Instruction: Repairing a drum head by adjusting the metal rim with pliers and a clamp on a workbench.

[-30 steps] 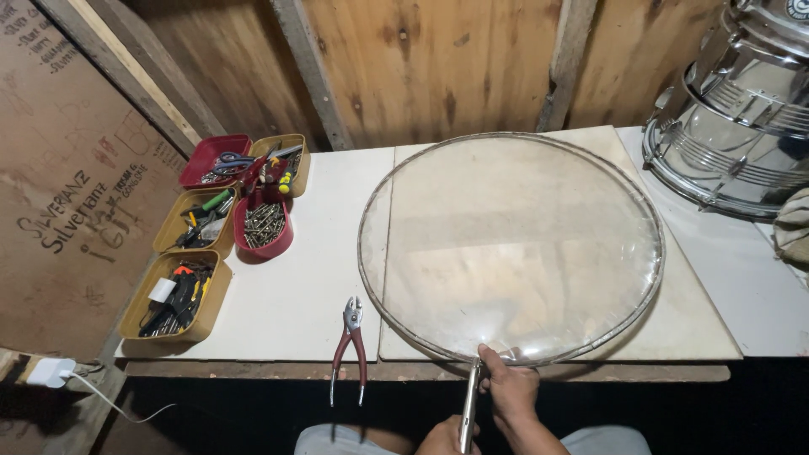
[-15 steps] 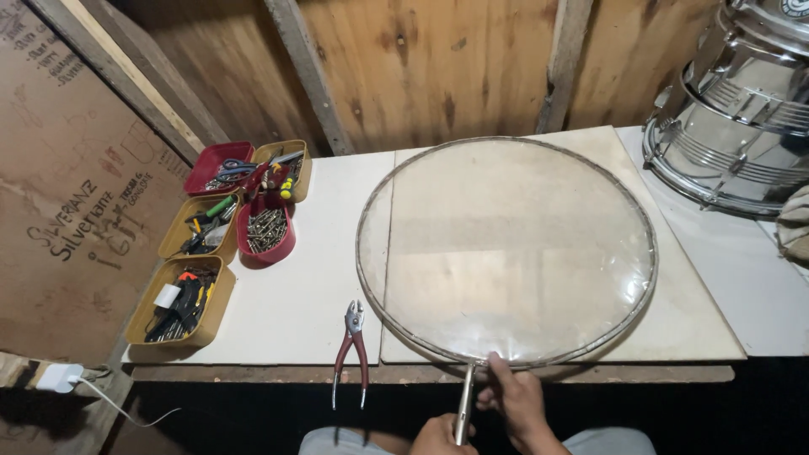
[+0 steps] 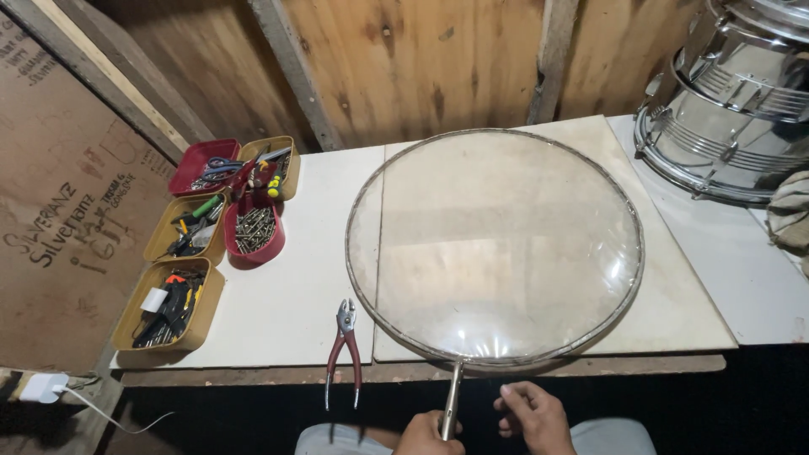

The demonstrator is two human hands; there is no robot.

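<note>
Landmark: large round clear drumhead skin in a thin metal hoop (image 3: 497,244), lying flat on the pale worktop (image 3: 286,295), its near rim at the table's front edge
Tool in hand: slim metal rod-shaped tool (image 3: 452,404), tip meeting the hoop's near rim, shaft running down off the table edge toward the person
Left hand (image 3: 430,436): closed in a fist round the lower end of the tool, fingers wrapped tight, no gap seen
Right hand (image 3: 535,413): just right of the tool shaft, below the hoop's near rim; fingers loosely curled and apart, holding nothing, not touching the tool as far as can be told
Risk 1: tool tip may slip off the narrow hoop, since contact is at a single point on a curved rim; the skin could be scratched or punctured
Risk 2: hoop sits at the front edge of the table; a push or lever from below could lift or skid it
Risk 3: free hand is close to the shaft; a slip could strike the fingers
Left of hoop: red-handled pliers (image 3: 344,341), jaws pointing away, lying free
Far left of hoop: shallow tins of screws and small tools (image 3: 173,303)
Right of hoop: chrome drum shell (image 3: 733,109), well apart
</note>
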